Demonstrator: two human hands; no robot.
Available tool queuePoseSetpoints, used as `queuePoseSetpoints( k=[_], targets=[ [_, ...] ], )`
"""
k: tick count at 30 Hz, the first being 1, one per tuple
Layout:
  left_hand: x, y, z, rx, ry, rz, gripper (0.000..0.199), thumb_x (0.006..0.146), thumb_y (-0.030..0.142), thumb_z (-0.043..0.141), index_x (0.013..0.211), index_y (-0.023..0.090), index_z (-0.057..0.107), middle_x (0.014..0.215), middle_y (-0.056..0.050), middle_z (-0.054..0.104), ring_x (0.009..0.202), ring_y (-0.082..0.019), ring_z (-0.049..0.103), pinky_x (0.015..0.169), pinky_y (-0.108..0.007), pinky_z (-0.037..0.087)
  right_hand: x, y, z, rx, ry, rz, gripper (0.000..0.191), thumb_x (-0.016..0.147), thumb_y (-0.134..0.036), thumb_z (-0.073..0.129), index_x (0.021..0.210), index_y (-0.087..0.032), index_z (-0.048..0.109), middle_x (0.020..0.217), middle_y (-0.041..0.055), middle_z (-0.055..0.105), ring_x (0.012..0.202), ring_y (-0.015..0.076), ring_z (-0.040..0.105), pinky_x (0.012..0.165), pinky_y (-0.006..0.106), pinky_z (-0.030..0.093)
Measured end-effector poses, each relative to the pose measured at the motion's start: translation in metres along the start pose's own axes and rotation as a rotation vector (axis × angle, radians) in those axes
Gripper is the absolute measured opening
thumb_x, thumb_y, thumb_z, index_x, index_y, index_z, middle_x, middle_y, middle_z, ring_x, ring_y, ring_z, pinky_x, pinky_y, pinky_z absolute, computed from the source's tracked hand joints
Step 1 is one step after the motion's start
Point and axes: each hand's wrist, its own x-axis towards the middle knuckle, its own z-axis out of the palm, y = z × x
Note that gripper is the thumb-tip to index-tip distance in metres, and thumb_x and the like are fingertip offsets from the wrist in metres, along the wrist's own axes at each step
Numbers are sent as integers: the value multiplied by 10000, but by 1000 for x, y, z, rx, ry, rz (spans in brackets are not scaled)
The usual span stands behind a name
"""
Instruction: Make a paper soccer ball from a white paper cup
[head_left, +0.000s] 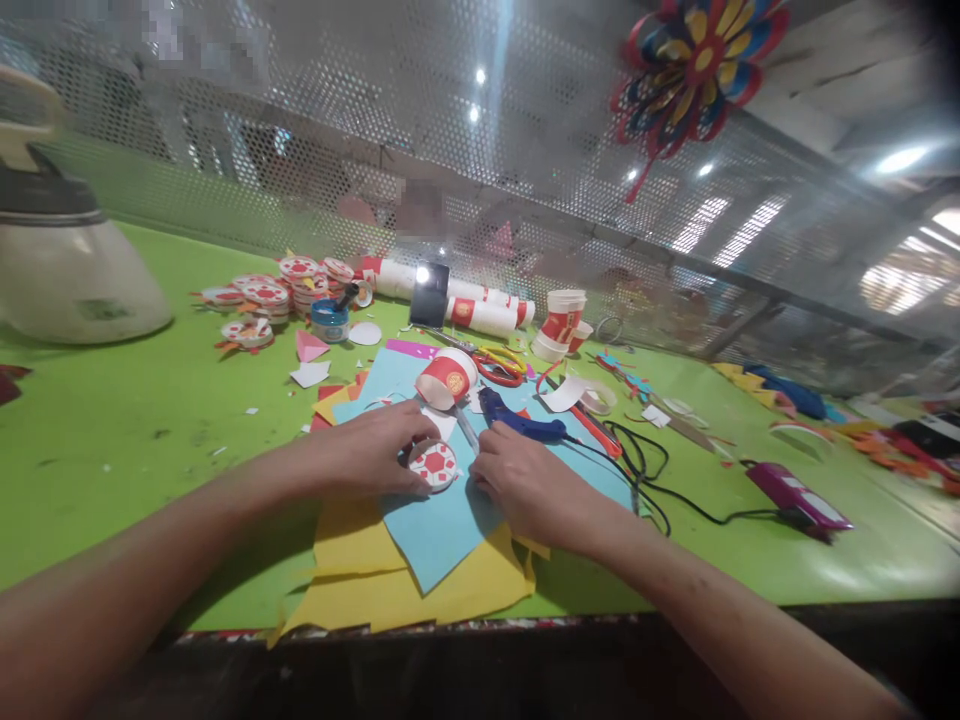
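Note:
My left hand (386,450) has its thumb and fingers around the edge of a small round white piece with red patches (435,465), over light blue paper (442,540). Just to the right, my right hand (506,470) rests on the blue paper with its fingers curled together; whatever its fingertips hold, if anything, is hidden. A red and white paper cup (448,378) lies tilted beyond both hands. Beside it is a dark blue glue gun (521,420), its handle close to my right hand. Yellow paper (367,585) lies beneath the blue sheet.
Red-and-white paper turtles (266,292) are piled at the back left near a blue jar (330,320). Scissors (499,367), stacked cups (562,318) and a black cable (697,508) lie beyond and right. A large kettle (71,250) stands far left.

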Motion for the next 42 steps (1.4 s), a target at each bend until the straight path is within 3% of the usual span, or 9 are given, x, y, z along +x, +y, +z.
queuePoseSetpoints(
  k=[5, 14, 22, 27, 30, 35, 42],
  targets=[
    [-2, 3, -2, 9, 1, -7, 284, 739, 427, 691, 895, 204, 612, 949, -41, 560, 851, -227, 531, 732, -323, 400, 0, -2, 7, -11, 47, -2, 185, 830, 19, 558, 778, -110, 681, 835, 128, 636, 800, 238, 497, 667, 356, 355],
    [-2, 6, -3, 14, 3, -27, 321, 719, 451, 695, 904, 197, 629, 954, -66, 580, 835, -238, 546, 695, -323, 405, -5, 14, -1, 163, 176, 145, 128, 894, -59, 637, 822, -133, 713, 779, 41, 646, 753, 148, 581, 671, 244, 448],
    [0, 4, -1, 29, 9, -3, 311, 720, 476, 685, 825, 201, 585, 910, -55, 564, 838, -240, 529, 700, -327, 392, -7, 3, 3, 67, 88, 100, 207, 926, -98, 592, 787, -134, 740, 811, 94, 647, 840, 226, 564, 638, 318, 377],
    [0, 4, 0, 34, 14, -2, 326, 738, 498, 668, 849, 203, 584, 913, -52, 560, 816, -231, 526, 692, -328, 390, -3, -5, 0, -54, 10, 30, 169, 765, 23, 605, 754, -114, 704, 832, 125, 643, 831, 251, 518, 628, 354, 320],
    [0, 7, -1, 35, 16, -9, 307, 730, 472, 684, 833, 201, 581, 914, -51, 552, 803, -224, 520, 680, -325, 384, -2, -4, -1, -87, -14, 16, 172, 766, 21, 593, 752, -116, 696, 830, 125, 642, 817, 244, 513, 620, 355, 310],
    [-1, 9, -3, 29, 20, -7, 280, 713, 434, 702, 798, 200, 571, 882, -39, 547, 780, -210, 506, 664, -313, 375, -1, -1, 1, -100, -15, 6, 198, 821, -1, 564, 741, -132, 688, 814, 113, 643, 792, 232, 514, 614, 353, 310],
    [-1, 8, -2, 23, 27, 3, 282, 726, 449, 700, 811, 205, 588, 894, -45, 554, 787, -216, 515, 661, -313, 380, 0, -6, 3, -58, 33, 1, 222, 754, 56, 546, 750, -112, 692, 814, 157, 655, 787, 255, 518, 594, 352, 323]
  ],
)
